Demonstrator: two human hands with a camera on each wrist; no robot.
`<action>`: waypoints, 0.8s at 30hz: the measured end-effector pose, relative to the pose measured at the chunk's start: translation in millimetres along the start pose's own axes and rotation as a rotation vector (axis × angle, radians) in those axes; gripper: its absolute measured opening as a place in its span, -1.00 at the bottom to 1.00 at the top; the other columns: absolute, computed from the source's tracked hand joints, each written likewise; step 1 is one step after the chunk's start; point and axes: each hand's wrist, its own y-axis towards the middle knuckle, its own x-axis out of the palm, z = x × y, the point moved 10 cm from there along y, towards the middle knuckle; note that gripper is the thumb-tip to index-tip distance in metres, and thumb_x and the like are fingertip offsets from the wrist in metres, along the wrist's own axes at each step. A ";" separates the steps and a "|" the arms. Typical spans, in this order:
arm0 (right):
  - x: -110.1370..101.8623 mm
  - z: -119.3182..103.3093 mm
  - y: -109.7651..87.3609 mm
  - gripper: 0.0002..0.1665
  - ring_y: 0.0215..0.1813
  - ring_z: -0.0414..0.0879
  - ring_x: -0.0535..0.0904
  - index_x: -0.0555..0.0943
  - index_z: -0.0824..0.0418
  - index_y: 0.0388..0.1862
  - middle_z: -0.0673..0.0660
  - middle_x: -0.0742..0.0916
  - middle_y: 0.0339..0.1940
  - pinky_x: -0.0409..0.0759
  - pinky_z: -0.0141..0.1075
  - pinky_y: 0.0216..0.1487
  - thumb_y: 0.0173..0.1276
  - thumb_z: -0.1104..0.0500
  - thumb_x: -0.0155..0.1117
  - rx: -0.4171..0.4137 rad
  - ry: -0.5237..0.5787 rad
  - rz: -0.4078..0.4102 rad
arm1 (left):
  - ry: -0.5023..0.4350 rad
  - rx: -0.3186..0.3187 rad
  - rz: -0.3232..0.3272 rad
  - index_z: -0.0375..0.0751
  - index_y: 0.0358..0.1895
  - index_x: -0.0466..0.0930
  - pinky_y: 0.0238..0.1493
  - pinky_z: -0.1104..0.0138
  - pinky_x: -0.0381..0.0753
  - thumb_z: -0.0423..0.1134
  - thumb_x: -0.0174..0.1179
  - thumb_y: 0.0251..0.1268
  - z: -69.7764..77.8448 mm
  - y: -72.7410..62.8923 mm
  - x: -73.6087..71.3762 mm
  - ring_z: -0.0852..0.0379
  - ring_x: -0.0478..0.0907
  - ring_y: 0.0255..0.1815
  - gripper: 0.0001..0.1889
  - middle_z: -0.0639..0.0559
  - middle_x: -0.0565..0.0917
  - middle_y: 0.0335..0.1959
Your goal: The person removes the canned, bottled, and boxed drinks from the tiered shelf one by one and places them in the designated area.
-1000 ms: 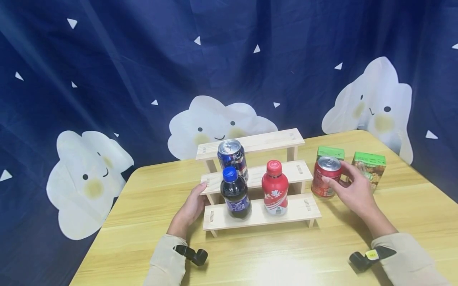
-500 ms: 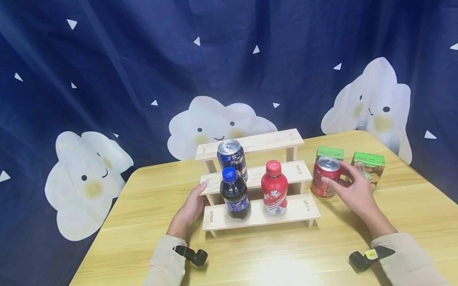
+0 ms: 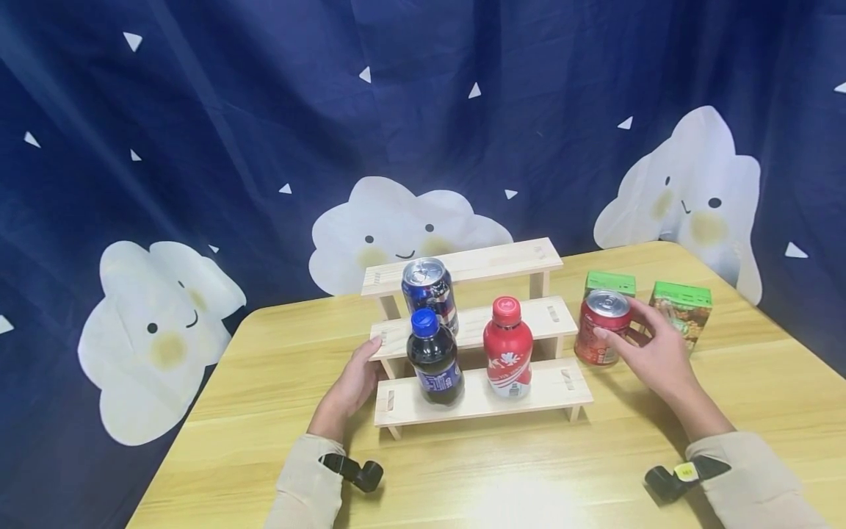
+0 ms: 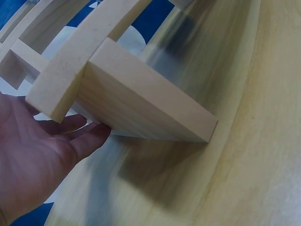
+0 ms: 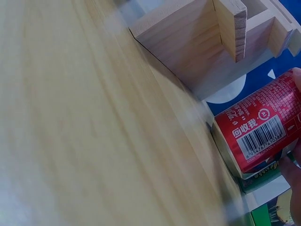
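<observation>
A three-tier wooden display shelf [image 3: 529,378] stands on the table. My left hand [image 3: 350,383] holds its left end at the middle tier; the left wrist view shows the fingers [image 4: 94,140] against the side panel, with the thumb hidden there. My right hand [image 3: 657,353] grips a red soda can [image 3: 598,342] between thumb and fingers, right of the shelf. The can is upright, apparently at table level. A dark cola bottle with a blue cap [image 3: 436,367] and a red-and-white bottle [image 3: 507,349] stand on the lowest tier. Behind the cola, a blue can [image 3: 428,283] stands on the middle tier.
Two green-topped cartons stand right of the shelf: one carton [image 3: 609,282] behind the red can, partly hidden, the other carton [image 3: 687,297] beyond my right hand. The wooden table [image 3: 277,397] ends at a dark blue curtain [image 3: 410,110] with white cloud shapes.
</observation>
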 end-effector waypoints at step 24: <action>-16.6 -40.1 13.0 -0.28 0.16 -0.36 0.42 0.35 0.29 0.33 0.28 0.51 0.21 0.37 -0.64 0.07 0.20 0.18 0.36 -0.035 0.101 0.089 | 0.015 -0.017 0.004 -0.35 0.32 0.20 0.07 0.15 0.42 0.01 -0.41 0.41 -2.5 1.6 -1.0 0.03 0.47 0.04 -0.40 -0.27 0.42 0.14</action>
